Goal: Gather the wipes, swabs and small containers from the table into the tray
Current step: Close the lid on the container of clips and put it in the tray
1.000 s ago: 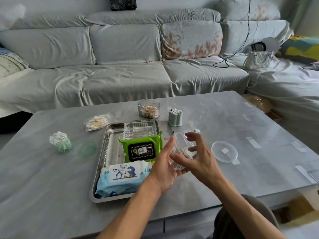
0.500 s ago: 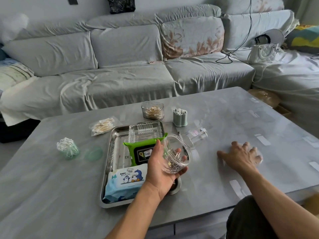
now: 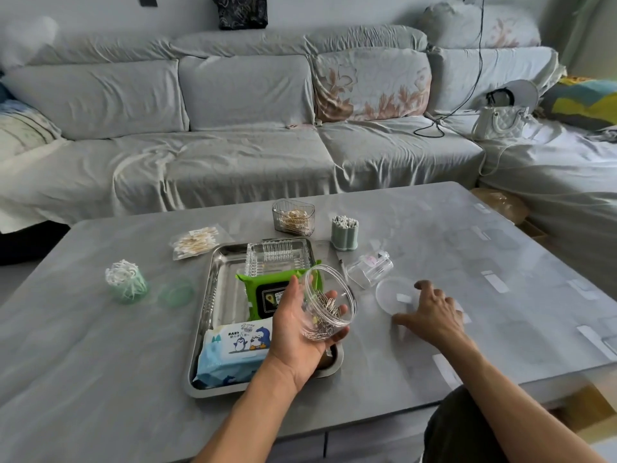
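Task partly done. Already in steel tray [image 3: 213, 289]: blue wipes pack [image 3: 233, 349], green wipes pack [image 3: 270, 289], clear ribbed box [image 3: 277, 257]. Held above tray edge, tilted, lidless: clear jar of paper clips [image 3: 329, 304], cupped in left hand [image 3: 300, 332]. Spread and empty over jar lid [image 3: 392, 294]: right hand [image 3: 430, 312]. Left on table [image 3: 100, 345]: bagged swabs [image 3: 195, 242], 2 green swab cups [image 3: 127, 285] [image 3: 345, 232], clear swab bin [image 3: 293, 217], small clear bottle [image 3: 369, 269]

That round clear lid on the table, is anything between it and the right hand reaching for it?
Nothing visible blocks it. The right hand hovers at the near right edge of the round clear lid, fingers spread over bare table. The small clear box lies just beyond the lid, out of the way.
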Motion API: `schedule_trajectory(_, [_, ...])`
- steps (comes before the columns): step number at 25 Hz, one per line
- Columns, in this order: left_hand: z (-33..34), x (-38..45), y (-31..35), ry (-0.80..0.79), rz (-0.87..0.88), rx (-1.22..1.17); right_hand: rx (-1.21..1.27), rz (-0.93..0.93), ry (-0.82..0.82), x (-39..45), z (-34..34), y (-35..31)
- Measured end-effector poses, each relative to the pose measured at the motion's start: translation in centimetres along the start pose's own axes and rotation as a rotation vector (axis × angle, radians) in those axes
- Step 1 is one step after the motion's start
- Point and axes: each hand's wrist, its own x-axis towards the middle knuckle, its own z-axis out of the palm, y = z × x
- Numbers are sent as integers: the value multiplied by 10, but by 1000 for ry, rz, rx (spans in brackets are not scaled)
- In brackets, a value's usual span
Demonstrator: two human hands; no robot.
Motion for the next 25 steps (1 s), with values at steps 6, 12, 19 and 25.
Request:
schedule_trajectory(6, [-3, -7, 4, -2, 27, 10, -106, -120, -15, 1, 4, -4])
schedule_trajectory(12, [6, -1, -1, 6, 15, 23, -25, -214, 7, 2, 8, -9])
schedule_trajectory(19, [-2, -2, -5, 53, 64, 62, -15, -323, -42, -32, -17, -20])
schedule_trajectory(25, [-17, -17, 9, 84, 170, 139, -51, -827, -62, -106, -62, -84])
